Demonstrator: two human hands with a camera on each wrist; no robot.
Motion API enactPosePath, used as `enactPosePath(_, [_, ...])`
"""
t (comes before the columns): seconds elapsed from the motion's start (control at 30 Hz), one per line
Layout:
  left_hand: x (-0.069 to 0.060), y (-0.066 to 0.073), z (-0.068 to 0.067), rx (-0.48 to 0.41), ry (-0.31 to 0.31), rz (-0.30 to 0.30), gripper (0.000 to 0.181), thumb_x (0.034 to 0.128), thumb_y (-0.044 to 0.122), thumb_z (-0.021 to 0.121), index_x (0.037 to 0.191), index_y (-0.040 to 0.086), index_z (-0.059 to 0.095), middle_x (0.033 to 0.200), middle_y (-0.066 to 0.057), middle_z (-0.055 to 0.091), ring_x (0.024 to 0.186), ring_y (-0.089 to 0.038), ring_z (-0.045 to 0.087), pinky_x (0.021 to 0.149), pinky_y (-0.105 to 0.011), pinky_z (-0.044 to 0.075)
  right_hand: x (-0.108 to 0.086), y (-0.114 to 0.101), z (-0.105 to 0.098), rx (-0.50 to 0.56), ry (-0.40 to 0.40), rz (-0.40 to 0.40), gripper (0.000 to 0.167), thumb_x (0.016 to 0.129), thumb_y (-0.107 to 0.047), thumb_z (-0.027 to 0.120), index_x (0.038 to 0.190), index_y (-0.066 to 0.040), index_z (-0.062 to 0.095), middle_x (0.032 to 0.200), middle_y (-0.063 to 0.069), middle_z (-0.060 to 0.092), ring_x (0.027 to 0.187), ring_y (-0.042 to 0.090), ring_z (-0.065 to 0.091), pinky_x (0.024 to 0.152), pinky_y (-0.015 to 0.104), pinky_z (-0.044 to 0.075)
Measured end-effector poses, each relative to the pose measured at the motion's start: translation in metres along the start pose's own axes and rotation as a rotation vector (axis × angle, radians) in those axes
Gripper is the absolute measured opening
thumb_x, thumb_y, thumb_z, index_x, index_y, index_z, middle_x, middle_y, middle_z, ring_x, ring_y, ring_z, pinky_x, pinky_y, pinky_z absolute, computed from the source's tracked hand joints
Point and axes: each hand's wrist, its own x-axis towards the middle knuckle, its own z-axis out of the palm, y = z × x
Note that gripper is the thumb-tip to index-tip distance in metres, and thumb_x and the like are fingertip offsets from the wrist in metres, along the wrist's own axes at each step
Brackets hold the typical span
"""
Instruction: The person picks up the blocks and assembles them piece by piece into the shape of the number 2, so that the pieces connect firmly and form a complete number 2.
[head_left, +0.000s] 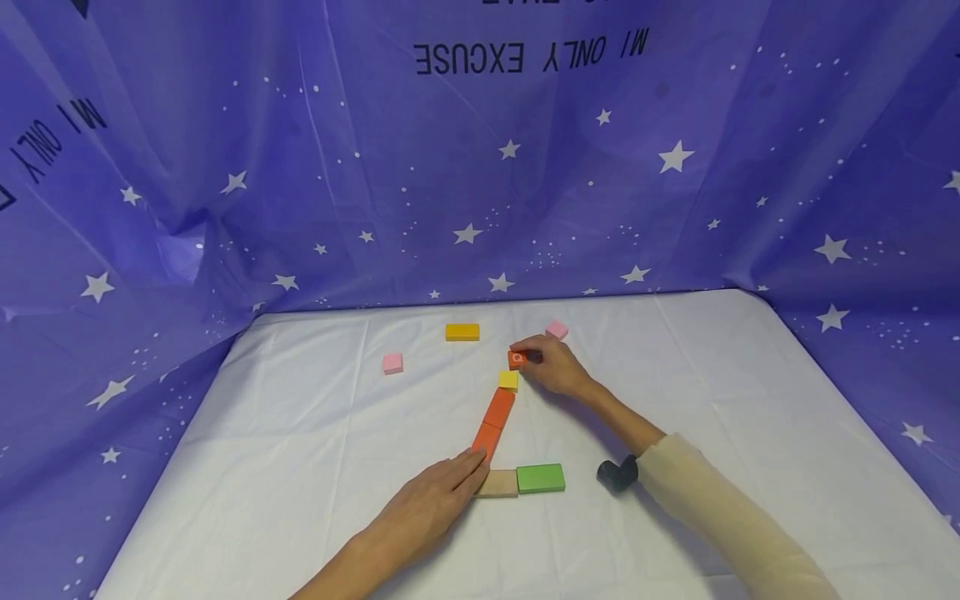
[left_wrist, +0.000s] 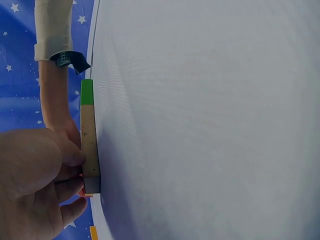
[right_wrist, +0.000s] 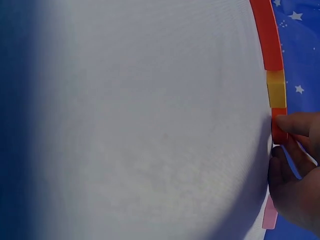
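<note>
My right hand (head_left: 553,365) pinches a small orange-red block (head_left: 517,359) marked with a white Q, just beyond a yellow block (head_left: 508,381). In the right wrist view, that orange-red block (right_wrist: 279,126) stands end to end with the yellow one (right_wrist: 276,90). Two red blocks (head_left: 495,417) run in a slanted line from the yellow block toward me. Extended fingers of my left hand (head_left: 431,504) rest at the near end of this line, touching the red block and covering one end of a plain wooden block (head_left: 501,483). Against the wooden block's right end lies a green block (head_left: 540,478).
One pink block (head_left: 393,364) lies at the left and another pink block (head_left: 557,329) behind my right hand. A yellow-orange block (head_left: 462,332) is near the back edge. Beside the right sleeve sits a dark object (head_left: 617,476). A purple starry curtain (head_left: 465,192) hangs behind the white-covered table (head_left: 285,450).
</note>
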Motion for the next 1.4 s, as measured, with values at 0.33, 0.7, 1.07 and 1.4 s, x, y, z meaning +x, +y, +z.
enactPosePath(0.33, [0.0002,0.0000,-0.0010,-0.013,-0.011,-0.009,0.046,0.0867,0.001,0.070,0.132,-0.002,0.061,0.137,-0.015,0.058,0.126,-0.025,0.056,0.099,-0.035,0.050,0.0007,0.0027,0.0023,0.003,-0.024,0.006,0.032,0.089,-0.002,0.069,0.121,-0.003,0.071,0.120,0.013,0.068,0.112,0.029,0.062,0.098,0.045,0.049])
enactPosePath(0.7, [0.0003,0.0003,-0.0016,-0.006,-0.034,-0.018,0.046,0.0873,0.002,0.070,0.133,-0.002,0.061,0.138,-0.015,0.057,0.127,-0.025,0.055,0.099,-0.035,0.049,0.0001,0.0040,0.0007,0.002,-0.017,0.009,0.039,0.085,-0.003,0.074,0.123,0.000,0.069,0.123,0.015,0.067,0.114,0.030,0.061,0.098,0.043,0.049])
enactPosePath(1.07, [0.0003,0.0002,-0.0015,-0.008,-0.026,-0.014,0.046,0.0873,0.002,0.070,0.132,-0.002,0.061,0.138,-0.015,0.057,0.126,-0.025,0.056,0.099,-0.035,0.050,0.0010,0.0049,0.0011,0.003,-0.028,-0.003,0.037,0.085,-0.005,0.073,0.122,-0.001,0.071,0.121,0.014,0.068,0.113,0.030,0.062,0.097,0.045,0.050])
enactPosePath(1.4, [-0.0001,0.0006,-0.0020,-0.004,-0.041,-0.018,0.046,0.0883,0.003,0.069,0.133,-0.001,0.061,0.139,-0.014,0.057,0.128,-0.024,0.055,0.100,-0.035,0.049,0.0010,0.0069,0.0009,0.002,-0.037,0.033,0.038,0.086,-0.007,0.074,0.124,-0.001,0.070,0.123,0.014,0.067,0.114,0.030,0.061,0.098,0.043,0.050])
